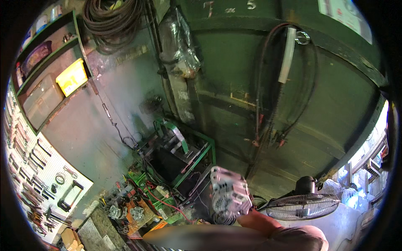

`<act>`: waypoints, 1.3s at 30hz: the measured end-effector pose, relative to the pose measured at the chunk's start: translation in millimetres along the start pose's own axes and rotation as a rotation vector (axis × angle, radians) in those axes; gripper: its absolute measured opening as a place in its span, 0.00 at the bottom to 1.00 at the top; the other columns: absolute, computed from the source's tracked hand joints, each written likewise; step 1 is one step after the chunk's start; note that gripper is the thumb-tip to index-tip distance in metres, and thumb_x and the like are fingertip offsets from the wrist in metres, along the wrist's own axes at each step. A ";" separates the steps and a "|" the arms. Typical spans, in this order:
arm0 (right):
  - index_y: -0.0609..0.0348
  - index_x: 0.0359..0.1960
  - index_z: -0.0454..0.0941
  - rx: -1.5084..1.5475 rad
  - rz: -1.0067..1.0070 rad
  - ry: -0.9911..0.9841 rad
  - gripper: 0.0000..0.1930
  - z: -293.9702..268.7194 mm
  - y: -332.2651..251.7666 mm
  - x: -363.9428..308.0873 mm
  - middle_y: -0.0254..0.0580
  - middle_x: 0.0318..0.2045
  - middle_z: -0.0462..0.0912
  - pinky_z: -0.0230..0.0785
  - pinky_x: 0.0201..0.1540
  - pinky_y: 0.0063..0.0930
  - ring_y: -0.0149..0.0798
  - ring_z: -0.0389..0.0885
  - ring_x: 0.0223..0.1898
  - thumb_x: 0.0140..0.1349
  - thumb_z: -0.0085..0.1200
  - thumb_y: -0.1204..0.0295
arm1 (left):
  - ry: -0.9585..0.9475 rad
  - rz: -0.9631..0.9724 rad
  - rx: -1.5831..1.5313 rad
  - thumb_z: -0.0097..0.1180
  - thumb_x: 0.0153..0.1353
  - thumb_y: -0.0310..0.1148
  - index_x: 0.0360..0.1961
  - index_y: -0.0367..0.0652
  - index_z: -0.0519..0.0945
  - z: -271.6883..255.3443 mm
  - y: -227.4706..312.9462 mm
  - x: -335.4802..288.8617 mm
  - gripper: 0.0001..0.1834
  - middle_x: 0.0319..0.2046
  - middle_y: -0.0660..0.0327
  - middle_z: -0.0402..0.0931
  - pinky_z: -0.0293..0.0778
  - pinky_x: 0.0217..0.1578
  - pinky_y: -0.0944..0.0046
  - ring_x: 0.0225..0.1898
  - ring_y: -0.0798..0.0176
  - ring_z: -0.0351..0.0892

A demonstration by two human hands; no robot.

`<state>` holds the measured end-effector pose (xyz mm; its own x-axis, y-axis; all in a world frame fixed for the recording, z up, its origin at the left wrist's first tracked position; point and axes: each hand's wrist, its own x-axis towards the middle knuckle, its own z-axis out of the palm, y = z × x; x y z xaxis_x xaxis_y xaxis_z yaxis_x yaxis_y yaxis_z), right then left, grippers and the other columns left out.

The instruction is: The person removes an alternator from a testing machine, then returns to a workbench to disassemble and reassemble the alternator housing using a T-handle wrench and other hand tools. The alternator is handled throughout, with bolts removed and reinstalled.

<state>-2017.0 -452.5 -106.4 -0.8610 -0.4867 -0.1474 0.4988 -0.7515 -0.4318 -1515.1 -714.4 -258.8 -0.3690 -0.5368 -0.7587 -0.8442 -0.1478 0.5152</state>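
Observation:
A silver alternator with a finned, slotted housing is held up in front of me, a little right of centre. My right hand grips it from its right side and from below. Most of the fingers are hidden behind the housing. The bare forearm runs down to a brownish sleeve at the lower edge. No part of my left hand shows. A blurred pale brown shape crosses the bottom, too close to make out. Below and left, two metal alternator parts lie on an orange-brown board.
A green metal stand bears a machine with a green handle. A caged fan stands at right. Tools hang on a white pegboard. A yellow bin sits on the shelves. Cables hang on the green wall.

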 end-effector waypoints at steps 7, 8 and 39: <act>0.53 0.61 0.85 0.170 -0.057 0.145 0.30 9.3 -22.9 140.3 0.51 0.57 0.90 0.79 0.64 0.63 0.60 0.89 0.54 0.76 0.46 0.43 | 0.155 0.195 -0.348 0.54 0.77 0.40 0.57 0.37 0.80 -84.5 92.8 108.8 0.18 0.44 0.55 0.80 0.83 0.54 0.51 0.39 0.54 0.79; 0.52 0.56 0.85 0.099 -0.032 0.067 0.27 11.0 -28.1 156.4 0.47 0.51 0.92 0.81 0.61 0.60 0.58 0.89 0.50 0.76 0.46 0.45 | 0.159 0.241 -0.440 0.53 0.78 0.39 0.56 0.37 0.80 -95.3 102.9 124.8 0.17 0.43 0.56 0.80 0.83 0.53 0.51 0.38 0.54 0.79; 0.65 0.43 0.88 -1.402 -0.118 -0.131 0.15 63.0 80.3 605.2 0.44 0.39 0.92 0.78 0.51 0.38 0.39 0.88 0.44 0.66 0.72 0.64 | 0.193 0.622 0.971 0.69 0.65 0.64 0.61 0.48 0.86 -12.5 812.7 127.2 0.35 0.47 0.55 0.90 0.82 0.50 0.36 0.45 0.31 0.86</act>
<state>-2491.8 -835.5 -174.2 -0.8363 -0.5482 -0.0001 -0.1519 0.2320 -0.9608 -2243.3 -913.2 68.4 -0.8287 -0.4228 -0.3667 -0.5120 0.8374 0.1916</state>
